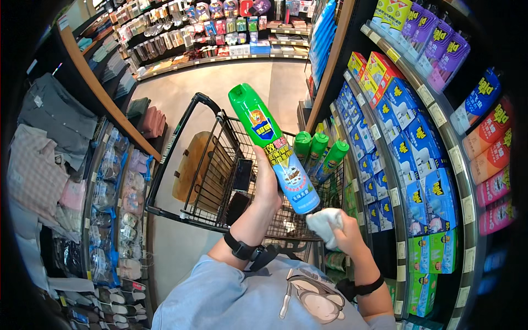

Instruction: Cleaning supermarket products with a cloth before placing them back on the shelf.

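My left hand (267,183) grips a green-and-blue aerosol spray can (274,148), which tilts with its green cap up and to the left. Just right of the can's base, my right hand (348,233) holds a bunched white cloth (326,226); whether cloth and can touch is unclear. Behind the can is a black wire shopping cart (198,225). Several similar cans with green caps (319,143) stand upright or leaning at the cart's right side. Two dark phone-like objects (243,175) lie at the cart's handle side, near my left forearm.
On the right, curved shelves (437,113) hold boxed Raid products (423,140) and spray packs. Packed socks (103,202) and folded clothes (39,156) fill the left side. A wooden post (103,95) stands left of the cart; racks of small goods (222,29) are ahead.
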Motion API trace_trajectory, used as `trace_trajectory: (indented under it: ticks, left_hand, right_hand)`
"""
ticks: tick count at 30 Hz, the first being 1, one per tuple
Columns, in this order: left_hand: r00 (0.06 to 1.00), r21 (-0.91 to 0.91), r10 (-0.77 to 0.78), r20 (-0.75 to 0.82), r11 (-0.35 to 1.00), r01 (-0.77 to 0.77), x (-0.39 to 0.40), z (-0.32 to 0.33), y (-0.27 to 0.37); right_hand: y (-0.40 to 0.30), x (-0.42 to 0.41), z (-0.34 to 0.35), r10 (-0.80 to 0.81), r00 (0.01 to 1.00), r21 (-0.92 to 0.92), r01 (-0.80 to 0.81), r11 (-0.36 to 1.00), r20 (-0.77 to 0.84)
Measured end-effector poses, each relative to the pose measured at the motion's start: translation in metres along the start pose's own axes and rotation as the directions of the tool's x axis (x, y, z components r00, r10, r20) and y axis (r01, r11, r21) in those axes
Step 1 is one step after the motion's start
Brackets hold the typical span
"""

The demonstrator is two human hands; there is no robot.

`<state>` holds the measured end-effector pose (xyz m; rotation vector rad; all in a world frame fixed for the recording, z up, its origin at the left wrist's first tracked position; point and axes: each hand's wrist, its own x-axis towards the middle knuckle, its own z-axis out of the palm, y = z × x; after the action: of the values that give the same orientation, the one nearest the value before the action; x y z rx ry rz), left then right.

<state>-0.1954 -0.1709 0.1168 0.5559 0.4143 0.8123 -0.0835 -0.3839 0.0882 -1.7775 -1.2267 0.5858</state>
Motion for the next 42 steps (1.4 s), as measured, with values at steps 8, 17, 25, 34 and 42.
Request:
trace_trajectory:
  ticks: [8, 17, 25, 34, 42]
  left_hand:
    - [1.0, 0.206, -0.005, -0.02, 0.979, 0.009, 0.038, -0.02, 0.005]
    - [0.994, 0.594, -0.106, 0.0, 0.8, 0.085, 0.121, -0.126, -0.049]
    - [0.99, 0.821, -0.043, 0.135, 0.564, -0.088, 0.202, -0.209, -0.112]
    - [0.979, 0.888, -0.12, 0.164, 0.45, -0.094, 0.215, -0.188, -0.118]
    - [0.956, 0.861, -0.115, 0.269, 0.475, -0.185, 0.221, -0.188, -0.114]
  right_hand:
    - [0.003, 0.028, -0.001, 0.145, 0.981, 0.068, -0.137, 0.988, -0.133]
    - [0.04, 0.038, 0.021, 0.251, 0.96, 0.11, -0.239, 0.965, -0.12]
    - [0.044, 0.039, 0.026, 0.339, 0.929, 0.091, -0.328, 0.94, -0.15]
    - [0.053, 0.017, 0.025, 0.426, 0.876, 0.091, -0.416, 0.905, -0.227]
    - [0.049, 0.012, 0.022, 0.437, 0.865, 0.116, -0.421, 0.9, -0.246]
